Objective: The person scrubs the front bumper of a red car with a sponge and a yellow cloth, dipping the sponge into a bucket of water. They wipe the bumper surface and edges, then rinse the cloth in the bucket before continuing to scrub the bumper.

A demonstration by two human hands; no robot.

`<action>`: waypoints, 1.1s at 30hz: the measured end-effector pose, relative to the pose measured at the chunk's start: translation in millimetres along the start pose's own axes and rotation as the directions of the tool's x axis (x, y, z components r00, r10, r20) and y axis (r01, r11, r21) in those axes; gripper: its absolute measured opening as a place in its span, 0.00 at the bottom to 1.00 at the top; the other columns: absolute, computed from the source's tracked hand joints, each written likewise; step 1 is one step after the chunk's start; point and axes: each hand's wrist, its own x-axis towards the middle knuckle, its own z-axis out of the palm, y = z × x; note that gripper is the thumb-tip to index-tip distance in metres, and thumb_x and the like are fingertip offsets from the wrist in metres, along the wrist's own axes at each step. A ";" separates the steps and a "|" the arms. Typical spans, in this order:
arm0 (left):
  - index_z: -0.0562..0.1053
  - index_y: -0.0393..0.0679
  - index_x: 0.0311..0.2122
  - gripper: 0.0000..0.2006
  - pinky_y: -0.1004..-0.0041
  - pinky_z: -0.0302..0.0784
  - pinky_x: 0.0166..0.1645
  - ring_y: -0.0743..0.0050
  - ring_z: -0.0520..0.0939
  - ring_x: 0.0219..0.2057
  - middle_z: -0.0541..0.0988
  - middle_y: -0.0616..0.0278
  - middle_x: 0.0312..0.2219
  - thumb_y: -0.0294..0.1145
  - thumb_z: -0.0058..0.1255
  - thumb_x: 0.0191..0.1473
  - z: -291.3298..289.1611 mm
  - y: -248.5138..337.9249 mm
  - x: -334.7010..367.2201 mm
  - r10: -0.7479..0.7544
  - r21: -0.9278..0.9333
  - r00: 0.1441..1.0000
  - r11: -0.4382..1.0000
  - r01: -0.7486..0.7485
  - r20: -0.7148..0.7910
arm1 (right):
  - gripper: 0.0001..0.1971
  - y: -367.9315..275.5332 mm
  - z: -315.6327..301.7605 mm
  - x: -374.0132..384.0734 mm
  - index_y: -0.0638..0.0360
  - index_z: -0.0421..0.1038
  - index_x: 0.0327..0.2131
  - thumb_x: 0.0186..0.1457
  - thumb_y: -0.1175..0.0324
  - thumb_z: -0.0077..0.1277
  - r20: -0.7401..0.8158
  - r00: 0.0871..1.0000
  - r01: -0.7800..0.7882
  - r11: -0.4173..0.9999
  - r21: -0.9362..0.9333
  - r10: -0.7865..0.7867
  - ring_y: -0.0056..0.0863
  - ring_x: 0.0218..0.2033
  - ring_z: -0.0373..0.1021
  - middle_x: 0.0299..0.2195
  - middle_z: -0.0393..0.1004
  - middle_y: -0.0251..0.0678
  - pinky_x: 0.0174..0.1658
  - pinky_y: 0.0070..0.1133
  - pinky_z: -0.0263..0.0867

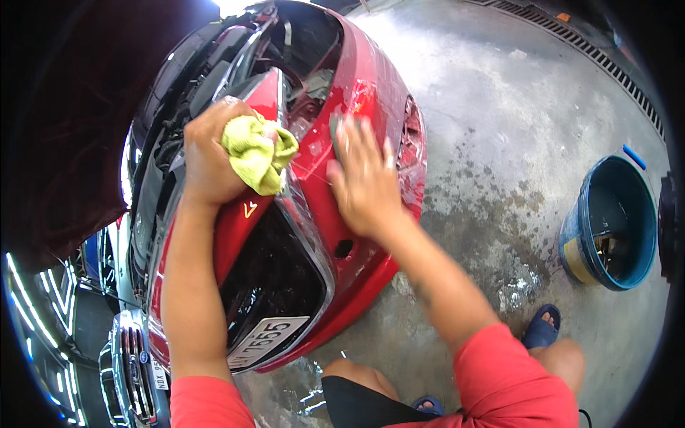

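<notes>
My left hand [214, 153] is closed around a bunched yellow-green cloth [258, 153], which hangs over the front of a red car by the grille. My right hand [367, 178] lies with its fingers stretched forward on the wet red bumper [365, 100]. Beneath those fingers a small dark grey pad [335, 134] shows only along one edge; most of it is hidden. The bumper's painted surface looks wet, with streaks near the fingertips. Below the cloth sits the black grille [275, 264] with its licence plate [270, 342].
A blue bucket [584, 228] with dark water stands on the wet concrete floor [478, 100] at the right. My sandalled foot [544, 327] is near it. A floor drain grate [599, 60] runs along the far right. Another car [135, 371] is at the lower left.
</notes>
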 end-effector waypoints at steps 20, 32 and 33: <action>0.75 0.36 0.30 0.13 0.66 0.75 0.34 0.58 0.81 0.26 0.79 0.54 0.26 0.32 0.68 0.53 0.7 -3.1 -1.1 0.049 0.050 0.999 0.998 -0.049 0.000 | 0.34 118.3 -37.0 80.8 0.54 0.53 0.76 0.77 0.46 0.30 0.064 0.965 -0.258 0.879 0.402 0.254 0.55 0.78 0.47 0.76 0.55 0.45 0.76 0.48 0.48; 0.76 0.37 0.32 0.13 0.68 0.77 0.38 0.65 0.82 0.28 0.81 0.56 0.28 0.34 0.70 0.54 7.6 -8.0 -9.3 0.028 0.071 1.000 0.997 -0.027 -0.004 | 0.39 -30.4 15.7 -107.8 0.59 0.47 0.77 0.72 0.53 0.46 0.056 0.998 -0.022 0.985 0.171 0.013 0.61 0.79 0.37 0.80 0.42 0.47 0.73 0.62 0.40; 0.77 0.37 0.32 0.13 0.68 0.77 0.38 0.63 0.83 0.28 0.81 0.56 0.28 0.34 0.70 0.54 6.2 -4.0 -6.2 0.022 0.050 1.000 0.999 -0.022 -0.002 | 0.40 -47.3 18.9 -139.1 0.58 0.47 0.77 0.70 0.53 0.48 0.077 0.997 -0.035 0.968 0.249 0.016 0.61 0.79 0.37 0.80 0.42 0.46 0.73 0.63 0.38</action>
